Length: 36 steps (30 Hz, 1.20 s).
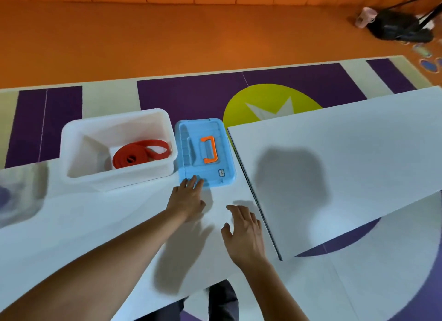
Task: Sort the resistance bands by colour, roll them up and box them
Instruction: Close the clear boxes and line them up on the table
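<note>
A white rectangular plastic tub [114, 116] stands at the far edge of the white worktop [95, 225], towards its left. Inside it lies a red rubber resistance band [141, 153], rolled into a coil at one end, with its tail looping loose against the tub's right wall. Just to the right of the tub, touching or nearly touching it, a flat light-blue plastic lid [191, 139] with an orange handle [210, 149] lies face up at the same far edge.

The left hand [187, 197] reaches forward with straight fingers [193, 180] resting on the lid's near rim, gripping nothing. The right hand [245, 232] hovers flat and open over the worktop nearer the person, close to the right edge, holding nothing. Beyond that edge a second white tabletop [334, 165] sits at an angle.

The step in hand looks like closing the box. To do it well, both hands should take the lid by its short ends, or one by the handle, lift it level and seat it squarely on the tub's rim. The loose tail should be tucked down first so that it is not trapped. The band lies well left of both hands, inside the tub.
</note>
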Motion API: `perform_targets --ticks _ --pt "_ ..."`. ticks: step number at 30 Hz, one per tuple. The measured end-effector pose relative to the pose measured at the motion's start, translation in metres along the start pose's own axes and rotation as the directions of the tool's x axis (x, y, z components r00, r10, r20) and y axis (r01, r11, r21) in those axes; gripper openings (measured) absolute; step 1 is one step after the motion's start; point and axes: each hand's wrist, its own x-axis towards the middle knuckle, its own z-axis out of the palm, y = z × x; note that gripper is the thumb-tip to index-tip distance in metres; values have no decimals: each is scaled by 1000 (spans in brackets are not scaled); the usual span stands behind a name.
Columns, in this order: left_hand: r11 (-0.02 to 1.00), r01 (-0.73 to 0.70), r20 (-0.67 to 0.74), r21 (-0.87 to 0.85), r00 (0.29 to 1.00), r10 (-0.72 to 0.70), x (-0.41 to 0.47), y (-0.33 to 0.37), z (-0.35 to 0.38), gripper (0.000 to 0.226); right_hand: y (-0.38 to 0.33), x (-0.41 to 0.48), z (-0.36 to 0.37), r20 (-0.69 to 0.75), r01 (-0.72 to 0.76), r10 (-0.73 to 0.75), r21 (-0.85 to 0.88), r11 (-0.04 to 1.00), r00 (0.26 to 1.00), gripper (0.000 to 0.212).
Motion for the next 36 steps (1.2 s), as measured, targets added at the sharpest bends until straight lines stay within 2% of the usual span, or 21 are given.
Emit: perform_targets --ticks 5,9,16,19,21,24,29,33,36 --pt "999 15 20 33 1000 -16 -5 21 26 67 31 16 -12 99 92 -90 -20 996 991 49" --pt "997 -64 22 35 998 63 -25 62 44 64 56 27 -16 209 85 -68 -70 994 975 55" --pt "987 -114 44 -113 992 120 -57 94 87 63 82 38 -9 355 115 -58 -142 983 933 66" --pt "974 -124 44 -188 990 135 -66 95 96 58 84 35 0 361 141 -72 -168 976 930 64" --pt "963 -130 -16 -236 991 130 -71 96 93 57 87 30 5 329 151 -88 -172 973 940 58" --pt "970 -75 -124 -232 991 47 -70 82 82 55 97 23 4 298 153 -102 -153 976 949 49" --pt "961 165 -241 -221 946 -218 -55 48 52 61 122 20 -9 277 125 -81 -145 981 957 40" --pt "884 410 -124 -225 888 -443 -61 29 54 70 132 23 -15 257 101 -60 -149 984 965 39" --pt "847 418 -37 -328 891 -453 -74 27 68 70 129 20 -14 247 37 -10 -102 994 969 49"
